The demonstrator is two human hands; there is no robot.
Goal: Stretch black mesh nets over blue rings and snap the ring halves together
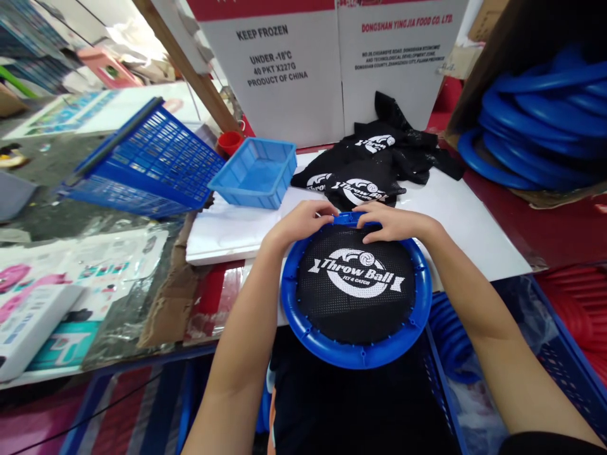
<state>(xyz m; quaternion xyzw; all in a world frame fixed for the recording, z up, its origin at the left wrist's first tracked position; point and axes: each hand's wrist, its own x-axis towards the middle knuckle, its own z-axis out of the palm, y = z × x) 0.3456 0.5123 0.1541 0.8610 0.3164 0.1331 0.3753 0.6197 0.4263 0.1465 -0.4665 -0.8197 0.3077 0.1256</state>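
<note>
A round blue plastic frame (290,297) with black mesh (351,319) across it lies tilted over the table's front edge, close to my body. White "Throw Ball" lettering is printed on the mesh. At the far side of the frame, my left hand (308,220) grips the rim near a short blue handle piece (348,218). My right hand (391,221) is closed over the same far rim, its thumb against the mesh. The fingertips partly hide the rim there. Just beyond the hands lies a heap of black printed mesh pieces (363,186).
A light blue tray (284,180), a blue basket (142,170) and a red cup (231,142) stand at the left. White cartons (313,107) rise behind. At right, blue rings (535,126) fill a box; red rings (576,309) lie lower down.
</note>
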